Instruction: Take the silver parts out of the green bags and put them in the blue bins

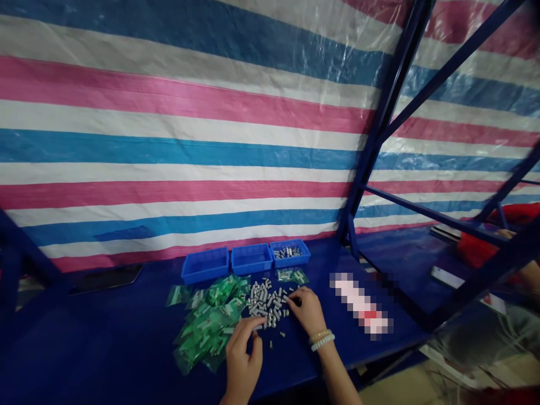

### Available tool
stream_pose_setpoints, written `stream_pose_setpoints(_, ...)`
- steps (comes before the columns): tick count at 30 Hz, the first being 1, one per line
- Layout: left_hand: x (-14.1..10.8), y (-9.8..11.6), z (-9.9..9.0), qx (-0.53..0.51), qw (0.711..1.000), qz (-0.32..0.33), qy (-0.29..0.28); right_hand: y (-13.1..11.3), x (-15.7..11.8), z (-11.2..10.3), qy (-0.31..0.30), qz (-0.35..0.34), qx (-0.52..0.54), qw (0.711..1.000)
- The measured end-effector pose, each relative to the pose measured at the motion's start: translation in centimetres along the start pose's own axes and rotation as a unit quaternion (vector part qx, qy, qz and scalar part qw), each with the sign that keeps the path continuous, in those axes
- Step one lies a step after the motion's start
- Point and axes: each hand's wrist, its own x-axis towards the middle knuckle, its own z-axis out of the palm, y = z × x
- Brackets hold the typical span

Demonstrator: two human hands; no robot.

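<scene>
Loose silver metal pieces (264,298) lie in a pile on the blue table (139,343). My left hand (245,354) is at the pile's near edge, fingers bent and thumb apart from them, with its fingertips by a metal piece; whether it grips that piece is unclear. At the pile's right side, my right hand (307,309) is closed in a pinch at a small metal piece. Left of the pile is a heap of small clear bags with green parts (206,332). A few more small bags (293,275) lie behind the pile.
Three blue bins stand along the back: a left bin (205,275), a middle bin (252,269) and a right bin (290,262) holding metal pieces. A dark flat object (109,279) lies at back left. Blue frame bars (367,152) rise at right; beyond them a person's arm shows.
</scene>
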Motion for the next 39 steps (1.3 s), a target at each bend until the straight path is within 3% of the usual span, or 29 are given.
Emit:
stream_pose_setpoints(3,0.3,0.3,0.0,-0.031,0.999,-0.037,0.009,-1.2,-0.7,-0.5,0.008,0.005,0.093,0.996)
stream_pose_setpoints(6,0.8,0.8,0.2,-0.102,0.989,-0.104,-0.01,-3.6,-1.9,-1.4,-0.022,-0.006,0.205,0.978)
stream_pose_setpoints(9,1.1,1.4,0.4,-0.184,0.968,-0.17,-0.024,-6.4,-3.0,-2.2,-0.014,-0.032,0.219,0.975)
stream_pose_setpoints(14,0.5,2.1,0.7,-0.312,0.903,-0.291,-0.046,-9.0,-3.6,-3.2,-0.027,-0.107,0.194,0.975)
stream_pose_setpoints(17,0.2,2.6,0.6,-0.387,0.853,-0.351,-0.008,-9.4,-3.6,-3.7,-0.05,-0.122,0.2,0.971)
stream_pose_setpoints(19,0.2,3.0,0.3,-0.411,0.837,-0.362,0.024,-9.4,-3.5,-3.7,-0.05,-0.122,0.21,0.969)
stream_pose_setpoints(21,0.2,3.3,0.1,-0.412,0.842,-0.345,0.051,-9.2,-3.3,-3.4,-0.041,-0.102,0.232,0.967)
stream_pose_setpoints(23,0.3,3.3,0.0,-0.395,0.868,-0.295,0.062,-8.8,-3.3,-2.6,-0.039,-0.063,0.277,0.958)
stream_pose_setpoints(27,0.2,2.3,0.3,-0.334,0.927,-0.17,0.014,-7.5,-3.6,-0.6,-0.072,-0.005,0.392,0.917)
stream_pose_setpoints(30,-0.1,1.1,0.4,-0.302,0.942,-0.144,0.014,-6.2,-2.5,0.1,-0.061,-0.003,0.4,0.914)
stream_pose_setpoints(34,-0.6,0.3,0.3,-0.288,0.945,-0.15,0.024,-4.2,3.1,-1.3,0.042,-0.069,0.242,0.967)
stream_pose_setpoints(36,-0.8,0.4,0.3,-0.279,0.948,-0.153,0.013,-3.3,6.8,-2.3,0.053,-0.097,0.144,0.983)
stream_pose_setpoints(39,-1.1,0.7,0.3,-0.262,0.951,-0.163,0.006,-2.2,10.2,-3.0,0.041,-0.072,-0.015,0.996)
